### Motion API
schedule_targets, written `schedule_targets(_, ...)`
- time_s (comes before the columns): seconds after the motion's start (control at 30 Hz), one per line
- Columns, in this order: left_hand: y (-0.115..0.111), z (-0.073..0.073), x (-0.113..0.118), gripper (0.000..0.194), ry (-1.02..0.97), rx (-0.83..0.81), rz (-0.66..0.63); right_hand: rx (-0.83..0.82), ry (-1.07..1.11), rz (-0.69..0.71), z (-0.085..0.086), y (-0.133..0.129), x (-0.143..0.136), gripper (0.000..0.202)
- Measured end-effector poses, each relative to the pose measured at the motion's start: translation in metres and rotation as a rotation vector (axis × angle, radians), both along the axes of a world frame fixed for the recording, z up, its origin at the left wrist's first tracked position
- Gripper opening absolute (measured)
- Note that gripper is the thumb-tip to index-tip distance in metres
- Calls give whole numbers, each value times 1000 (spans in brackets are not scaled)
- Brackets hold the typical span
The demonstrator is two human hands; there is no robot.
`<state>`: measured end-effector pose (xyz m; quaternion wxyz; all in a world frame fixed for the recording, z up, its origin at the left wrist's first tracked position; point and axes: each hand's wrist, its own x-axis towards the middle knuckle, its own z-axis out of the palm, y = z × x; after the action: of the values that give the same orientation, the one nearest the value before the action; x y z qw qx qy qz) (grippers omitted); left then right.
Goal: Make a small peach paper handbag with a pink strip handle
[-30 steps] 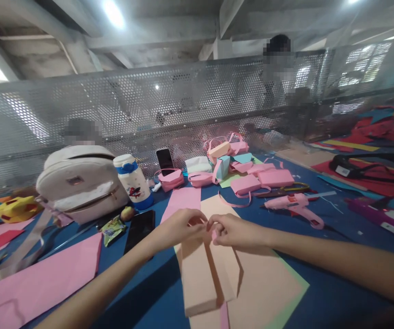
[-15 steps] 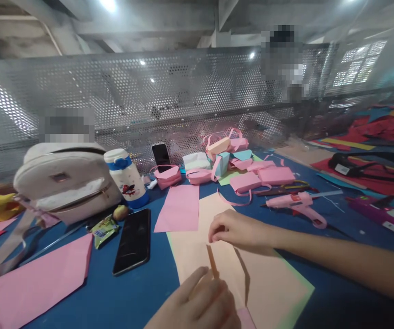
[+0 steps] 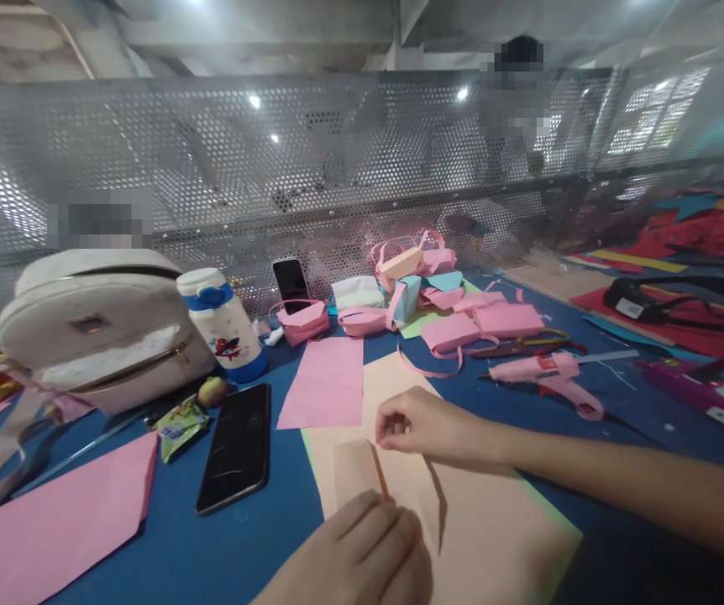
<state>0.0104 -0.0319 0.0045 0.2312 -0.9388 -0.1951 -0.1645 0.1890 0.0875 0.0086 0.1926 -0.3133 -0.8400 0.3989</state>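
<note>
A folded piece of peach paper (image 3: pixel 407 479) with a raised crease lies on a larger peach sheet (image 3: pixel 488 529), which has a pale green edge. My left hand (image 3: pixel 362 546) is closed over its near end, the fingertips hidden under the knuckles. At the far end, my right hand (image 3: pixel 422 424) has curled fingers pinched at the top of the crease. A left flap of the folded piece shows flat between the hands. Just beyond lies a pink paper sheet (image 3: pixel 322 382), overlapping the large sheet.
Left are a black phone (image 3: pixel 236 445), snack packet (image 3: pixel 179 430), bottle (image 3: pixel 227 328), white backpack (image 3: pixel 110 332) and pink paper (image 3: pixel 65 521). Several small pink paper bags (image 3: pixel 453 332) stand behind. A pink glue gun (image 3: pixel 544 374) lies right. A perforated metal screen (image 3: pixel 349 168) closes the back.
The folded paper's left flap now shows flat beside the crease. My left hand has rolled over the near end, and a pink bit beside it is out of sight. The right hand shifted slightly left.
</note>
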Motion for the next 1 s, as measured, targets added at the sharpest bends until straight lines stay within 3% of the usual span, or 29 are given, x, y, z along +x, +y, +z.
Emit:
schedule_targets(0.3,2,5,6,25,36,210,174,25,-65,-5,5,0,-3,15)
schedule_targets(0.4,3,-1,7,27,49,218,167,26,-59,-20,6,1,-3,13)
schedule_targets(0.67,8,-22,15,32,-157,238,188,86,-2,-74,-5,7,-6,10)
schedule_targets(1.0,10,-26,17,34,-191,220,188,153,61,-94,-16,5,-12,7)
